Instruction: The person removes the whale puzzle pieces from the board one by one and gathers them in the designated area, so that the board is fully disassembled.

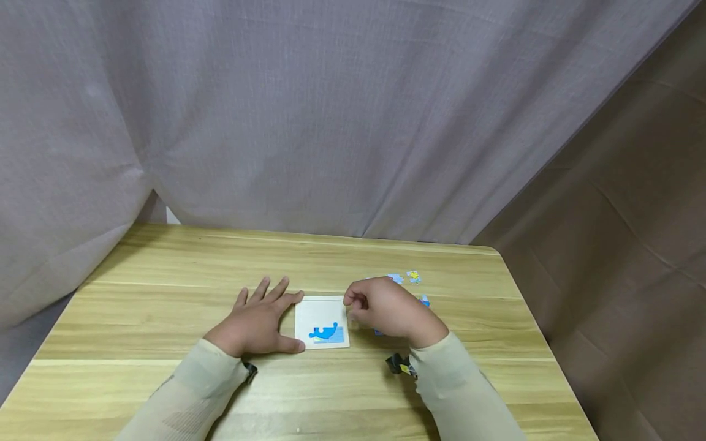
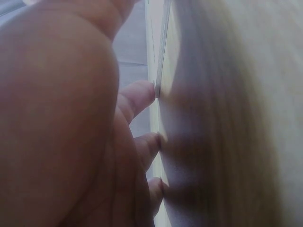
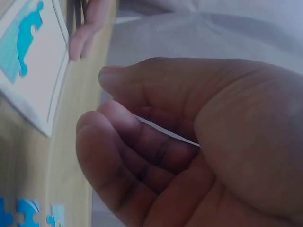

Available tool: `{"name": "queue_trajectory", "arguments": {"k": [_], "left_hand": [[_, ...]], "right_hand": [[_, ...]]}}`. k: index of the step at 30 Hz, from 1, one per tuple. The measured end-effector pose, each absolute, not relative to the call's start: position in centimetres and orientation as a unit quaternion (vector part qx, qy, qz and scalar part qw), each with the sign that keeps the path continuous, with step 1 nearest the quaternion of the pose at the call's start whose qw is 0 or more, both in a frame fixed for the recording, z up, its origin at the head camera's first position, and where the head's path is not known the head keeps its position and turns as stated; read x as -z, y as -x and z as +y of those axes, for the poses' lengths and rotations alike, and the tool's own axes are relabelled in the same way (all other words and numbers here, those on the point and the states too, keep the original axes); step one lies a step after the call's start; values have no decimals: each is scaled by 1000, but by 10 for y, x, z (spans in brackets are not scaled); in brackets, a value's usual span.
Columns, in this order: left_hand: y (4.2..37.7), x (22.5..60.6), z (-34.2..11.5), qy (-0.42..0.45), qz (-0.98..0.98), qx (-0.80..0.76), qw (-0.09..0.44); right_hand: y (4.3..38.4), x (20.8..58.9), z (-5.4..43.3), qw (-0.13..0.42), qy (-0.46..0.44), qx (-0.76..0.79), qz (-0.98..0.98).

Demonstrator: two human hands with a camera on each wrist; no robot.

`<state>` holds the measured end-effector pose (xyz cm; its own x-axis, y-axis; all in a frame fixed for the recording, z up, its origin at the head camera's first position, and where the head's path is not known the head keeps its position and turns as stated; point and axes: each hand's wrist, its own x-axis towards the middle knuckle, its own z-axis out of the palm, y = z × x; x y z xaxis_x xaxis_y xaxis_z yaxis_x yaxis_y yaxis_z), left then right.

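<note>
A square white puzzle board (image 1: 317, 311) lies on the table, with blue pieces (image 1: 328, 332) set in its lower right part. My left hand (image 1: 250, 324) rests at the board's left side, fingers spread, thumb and index finger at its corners. In the left wrist view a fingertip (image 2: 150, 90) touches the board's edge. Just right of the board hovers my right hand (image 1: 394, 309), its fingers loosely bent. The right wrist view shows a gap between thumb and fingers (image 3: 94, 142), with nothing held there.
Loose puzzle pieces lie right of the board, partly hidden by the right hand: a yellow and blue piece (image 1: 413, 277), a pale blue one (image 1: 395, 278) and others. The wooden table (image 1: 220, 257) ends at a grey curtain (image 1: 309, 122). A brown curtain (image 1: 623, 245) hangs at the right.
</note>
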<state>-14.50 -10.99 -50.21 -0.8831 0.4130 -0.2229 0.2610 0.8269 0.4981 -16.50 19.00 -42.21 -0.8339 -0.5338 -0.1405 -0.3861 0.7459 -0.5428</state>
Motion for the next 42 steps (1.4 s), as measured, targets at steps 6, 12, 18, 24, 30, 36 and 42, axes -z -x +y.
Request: {"name": "queue_trajectory", "arguments": {"k": [6, 12, 18, 24, 30, 36, 42], "left_hand": [[146, 503, -111, -181, 943, -230, 158], [145, 503, -111, -181, 942, -233, 160], [146, 503, -111, -181, 942, -233, 159], [146, 504, -112, -185, 942, -232, 158], [146, 503, -112, -187, 942, -230, 156], [146, 503, -112, -187, 943, -229, 154], [146, 503, -112, -188, 943, -227, 152]], "right_hand": [[165, 428, 174, 148, 283, 238, 917], [162, 439, 160, 172, 298, 224, 912], [159, 451, 147, 180, 299, 211, 913], [157, 459, 138, 167, 316, 164, 920], [153, 461, 132, 167, 319, 129, 924], [150, 459, 128, 160, 319, 105, 928], [149, 461, 125, 153, 312, 79, 934]]}}
